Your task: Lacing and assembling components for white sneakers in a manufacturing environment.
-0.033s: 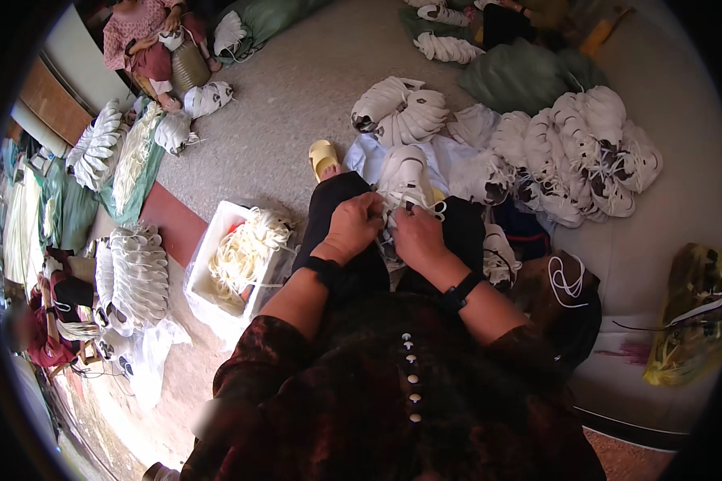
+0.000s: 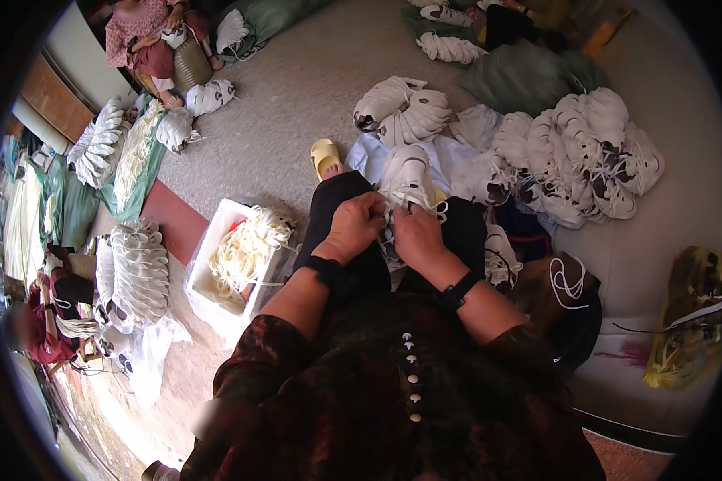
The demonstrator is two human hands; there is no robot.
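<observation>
A white shoe upper [image 2: 409,167] lies between my knees, its toe pointing away from me. White shoelace [image 2: 413,197] loops across its opening, with a loose loop sticking out on the right. At the left edge of the upper, my left hand [image 2: 356,227] is closed, thumb and fingertips pinched on the lace. My right hand [image 2: 419,235] sits close beside it, its fingers curled and pinching the lace near the opening. The fingertips hide part of the upper, and the exact grip is small in the picture.
A white foam box [image 2: 219,232] of cream laces [image 2: 250,248] stands left of my leg. Stacked white uppers [image 2: 569,152] lie to the right, more [image 2: 405,111] ahead. Green sacks [image 2: 529,76] are beyond. A seated person [image 2: 140,40] works at the far left, another [image 2: 52,321] nearer.
</observation>
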